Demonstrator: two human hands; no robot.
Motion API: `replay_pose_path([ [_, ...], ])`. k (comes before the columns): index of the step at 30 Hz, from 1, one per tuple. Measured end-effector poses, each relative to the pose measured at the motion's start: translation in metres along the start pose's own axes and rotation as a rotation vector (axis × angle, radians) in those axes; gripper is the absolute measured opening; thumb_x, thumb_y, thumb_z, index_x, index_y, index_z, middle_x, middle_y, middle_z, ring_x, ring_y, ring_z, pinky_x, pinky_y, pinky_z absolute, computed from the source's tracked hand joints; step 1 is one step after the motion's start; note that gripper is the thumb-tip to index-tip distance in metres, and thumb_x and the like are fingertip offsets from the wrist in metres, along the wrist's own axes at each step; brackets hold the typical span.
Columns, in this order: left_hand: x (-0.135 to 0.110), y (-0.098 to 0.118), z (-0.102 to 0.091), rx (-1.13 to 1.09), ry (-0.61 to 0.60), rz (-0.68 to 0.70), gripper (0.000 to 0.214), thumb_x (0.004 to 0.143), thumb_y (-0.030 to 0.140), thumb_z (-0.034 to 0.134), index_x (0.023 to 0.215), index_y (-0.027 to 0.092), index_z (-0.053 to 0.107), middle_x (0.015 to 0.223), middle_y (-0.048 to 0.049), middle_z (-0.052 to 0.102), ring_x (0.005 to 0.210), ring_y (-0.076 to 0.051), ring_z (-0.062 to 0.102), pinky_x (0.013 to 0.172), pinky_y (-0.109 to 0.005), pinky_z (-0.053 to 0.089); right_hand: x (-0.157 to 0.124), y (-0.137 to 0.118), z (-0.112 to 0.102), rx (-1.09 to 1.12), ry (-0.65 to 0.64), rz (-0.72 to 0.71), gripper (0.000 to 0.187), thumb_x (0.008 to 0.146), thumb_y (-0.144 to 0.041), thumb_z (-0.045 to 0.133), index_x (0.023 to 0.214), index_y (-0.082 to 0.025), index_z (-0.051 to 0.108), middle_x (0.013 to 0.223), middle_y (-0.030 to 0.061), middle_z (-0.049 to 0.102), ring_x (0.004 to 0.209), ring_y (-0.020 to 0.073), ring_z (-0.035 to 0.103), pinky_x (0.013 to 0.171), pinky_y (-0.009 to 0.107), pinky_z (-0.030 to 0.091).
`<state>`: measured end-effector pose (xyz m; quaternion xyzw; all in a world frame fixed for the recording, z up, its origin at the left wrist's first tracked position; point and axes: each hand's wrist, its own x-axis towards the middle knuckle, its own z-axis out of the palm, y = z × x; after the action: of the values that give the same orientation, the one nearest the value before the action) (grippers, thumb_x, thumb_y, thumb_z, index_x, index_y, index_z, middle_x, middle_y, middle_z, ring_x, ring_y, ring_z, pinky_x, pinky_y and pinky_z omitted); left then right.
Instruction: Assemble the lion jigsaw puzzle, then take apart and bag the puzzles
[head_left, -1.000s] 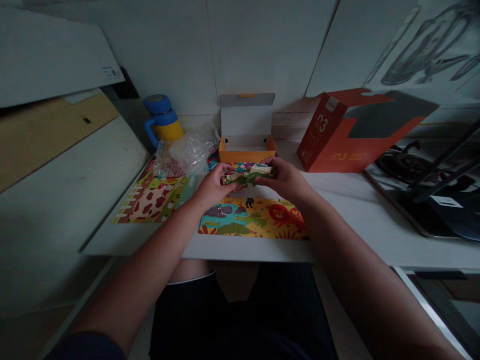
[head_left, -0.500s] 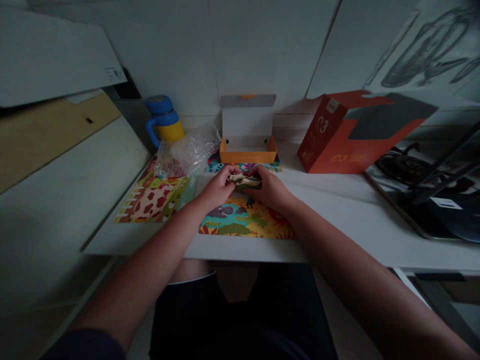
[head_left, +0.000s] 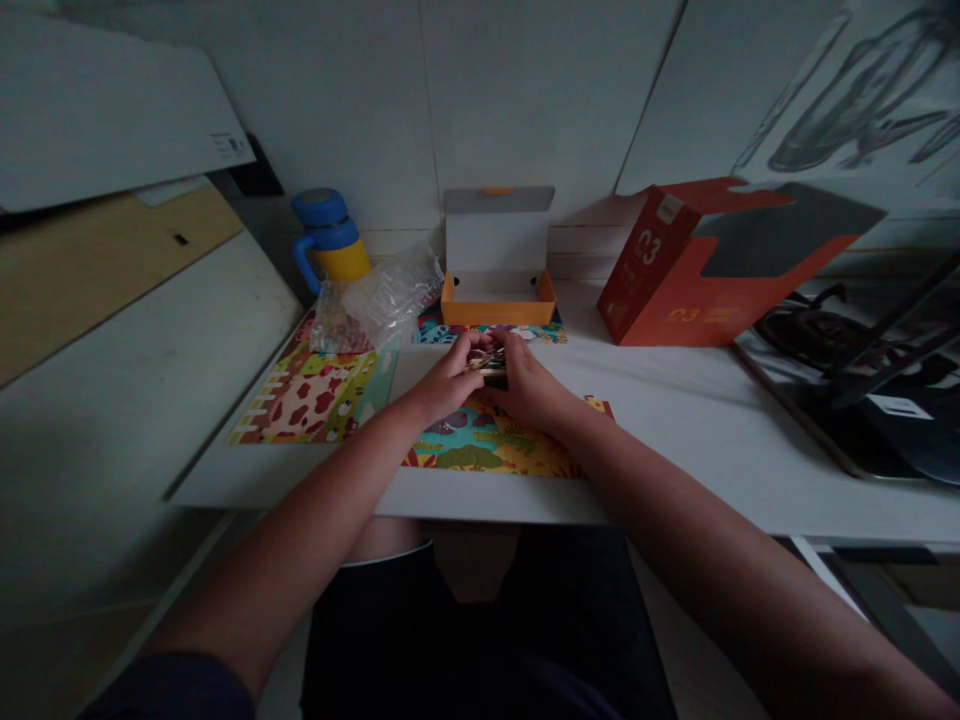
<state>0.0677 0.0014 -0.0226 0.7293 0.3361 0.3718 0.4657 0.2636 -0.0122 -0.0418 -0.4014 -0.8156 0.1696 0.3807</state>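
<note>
Over the middle of the desk, my left hand (head_left: 450, 382) and my right hand (head_left: 531, 388) are closed from both sides around a small stack of puzzle pieces (head_left: 490, 364). The fingers hide much of the stack, and its prints are too small to read. Beneath my hands lies a jigsaw puzzle (head_left: 480, 452) with colourful animals, partly covered by my right forearm. To its left is another animal picture puzzle (head_left: 304, 398) with a spotted cow pattern. A third colourful puzzle (head_left: 551, 334) lies flat behind my hands, in front of an open orange box (head_left: 499, 312).
Crumpled clear plastic bag (head_left: 375, 305) lies at the back left, beside a blue and yellow bottle (head_left: 337, 245). At the right stand a red-orange carton (head_left: 675, 290) and a dark tray (head_left: 862, 440) with black items. The white desk (head_left: 675, 430) ends close to my lap.
My hands have drawn closer together around the stack, and the pieces now sit more squared up between them. A bit more of the puzzle's right edge shows.
</note>
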Motion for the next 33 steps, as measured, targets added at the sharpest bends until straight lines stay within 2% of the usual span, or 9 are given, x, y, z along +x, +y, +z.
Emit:
replay_pose_path([
  [5, -0.004, 0.003, 0.003, 0.044, -0.023, 0.069, 0.06, 0.076, 0.021, 0.06, 0.133, 0.025, 0.043, 0.143, -0.0106, 0.057, 0.14, -0.029, 0.053, 0.122, -0.047, 0.039, 0.0, -0.001, 0.003, -0.013, -0.041, -0.005, 0.091, 0.084, -0.019, 0.072, 0.162, -0.014, 0.026, 0.161, 0.0291, 0.042, 0.15, 0.0385, 0.046, 0.121, 0.055, 0.04],
  [12, -0.002, -0.003, -0.003, 0.091, 0.105, 0.066, 0.052, 0.091, 0.026, 0.059, 0.14, 0.027, 0.042, 0.151, -0.0119, 0.052, 0.143, -0.027, 0.052, 0.118, -0.045, 0.044, 0.009, -0.004, -0.018, -0.075, -0.118, 0.136, 0.049, 0.088, -0.028, 0.075, 0.134, -0.018, 0.062, 0.131, 0.0175, 0.072, 0.118, 0.033, 0.069, 0.102, 0.046, 0.052],
  [17, -0.004, -0.002, -0.021, 0.328, 0.234, 0.033, 0.025, 0.097, 0.025, 0.051, 0.122, 0.024, 0.057, 0.132, -0.0076, 0.067, 0.127, -0.023, 0.062, 0.115, -0.043, 0.045, 0.007, -0.016, -0.048, 0.081, -0.134, 0.267, 0.053, 0.083, -0.035, 0.083, 0.13, -0.02, 0.064, 0.123, 0.0113, 0.075, 0.11, 0.0292, 0.071, 0.099, 0.043, 0.054],
  [19, -0.006, -0.001, -0.028, 0.443, 0.262, 0.011, 0.02, 0.097, 0.023, 0.052, 0.114, 0.024, 0.062, 0.122, -0.0059, 0.071, 0.118, -0.023, 0.065, 0.109, -0.041, 0.049, 0.002, -0.028, -0.062, 0.383, -0.385, 0.284, 0.052, 0.083, -0.04, 0.085, 0.127, -0.022, 0.065, 0.118, 0.0077, 0.077, 0.108, 0.0266, 0.072, 0.097, 0.041, 0.056],
  [22, -0.01, -0.001, -0.035, 0.573, 0.29, 0.015, 0.016, 0.095, 0.02, 0.054, 0.105, 0.023, 0.066, 0.111, -0.006, 0.073, 0.108, -0.024, 0.067, 0.104, -0.04, 0.051, -0.006, -0.05, -0.073, 0.825, -1.038, 0.341, 0.057, 0.076, -0.039, 0.093, 0.122, -0.021, 0.066, 0.115, 0.0077, 0.078, 0.104, 0.0256, 0.075, 0.095, 0.041, 0.059],
  [23, -0.01, -0.001, -0.036, 0.599, 0.296, 0.016, 0.016, 0.094, 0.019, 0.054, 0.103, 0.023, 0.067, 0.109, -0.0061, 0.074, 0.106, -0.024, 0.068, 0.103, -0.04, 0.052, -0.008, -0.056, -0.074, 0.894, -1.238, 0.366, 0.058, 0.074, -0.038, 0.095, 0.122, -0.02, 0.067, 0.115, 0.0082, 0.078, 0.105, 0.0258, 0.075, 0.095, 0.041, 0.059],
  [25, -0.011, -0.001, -0.037, 0.627, 0.301, 0.006, 0.016, 0.093, 0.017, 0.055, 0.1, 0.022, 0.068, 0.106, -0.0062, 0.074, 0.103, -0.025, 0.068, 0.101, -0.04, 0.052, -0.01, -0.065, -0.074, 0.943, -1.472, 0.398, 0.058, 0.071, -0.036, 0.097, 0.119, -0.019, 0.068, 0.114, 0.0077, 0.078, 0.107, 0.0247, 0.075, 0.097, 0.039, 0.059],
  [27, -0.011, -0.002, -0.038, 0.643, 0.29, -0.007, 0.015, 0.092, 0.017, 0.056, 0.098, 0.022, 0.069, 0.103, -0.0062, 0.074, 0.1, -0.025, 0.068, 0.098, -0.041, 0.053, -0.011, -0.068, -0.074, 0.935, -1.508, 0.423, 0.057, 0.07, -0.036, 0.098, 0.116, -0.019, 0.069, 0.112, 0.0062, 0.078, 0.107, 0.0229, 0.075, 0.098, 0.037, 0.058],
  [33, -0.01, -0.007, -0.038, 0.731, 0.202, -0.008, 0.016, 0.093, 0.02, 0.057, 0.086, 0.022, 0.071, 0.098, -0.0068, 0.075, 0.096, -0.025, 0.07, 0.094, -0.04, 0.054, -0.006, -0.064, -0.089, 0.853, -1.383, 0.447, 0.054, 0.071, -0.032, 0.098, 0.115, -0.018, 0.07, 0.11, 0.0062, 0.079, 0.105, 0.0218, 0.076, 0.097, 0.036, 0.058],
])
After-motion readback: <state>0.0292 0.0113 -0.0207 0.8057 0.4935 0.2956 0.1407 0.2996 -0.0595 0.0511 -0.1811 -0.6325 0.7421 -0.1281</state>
